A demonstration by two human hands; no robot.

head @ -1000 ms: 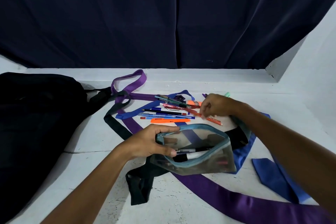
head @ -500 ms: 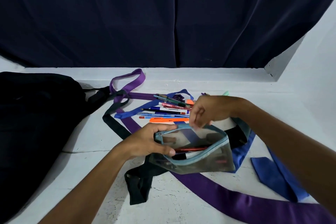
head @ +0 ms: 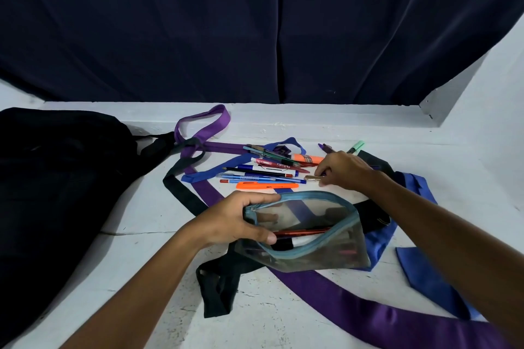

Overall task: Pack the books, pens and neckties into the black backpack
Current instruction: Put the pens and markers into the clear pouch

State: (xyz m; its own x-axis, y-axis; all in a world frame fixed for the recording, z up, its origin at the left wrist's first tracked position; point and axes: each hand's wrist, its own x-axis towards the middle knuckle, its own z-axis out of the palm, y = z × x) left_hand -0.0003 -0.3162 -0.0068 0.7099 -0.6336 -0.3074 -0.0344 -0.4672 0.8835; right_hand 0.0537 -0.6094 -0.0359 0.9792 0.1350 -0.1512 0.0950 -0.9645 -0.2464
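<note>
The right hand [head: 344, 170] has left the mouth of the clear pouch [head: 306, 231], where it hovered half a second ago, and is back at the pile of pens [head: 266, 173] — its fingertips now pinch a small gold-coloured pen [head: 314, 177] on the white table [head: 136, 212]. A red pen [head: 302, 232] now lies inside the pouch. The left hand [head: 235, 221] still grips the pouch's left rim, holding it open. Purple necktie [head: 368, 309], blue necktie [head: 431, 283] and black necktie [head: 218, 289] sprawl around; the black backpack [head: 56, 184] sits far left.
</note>
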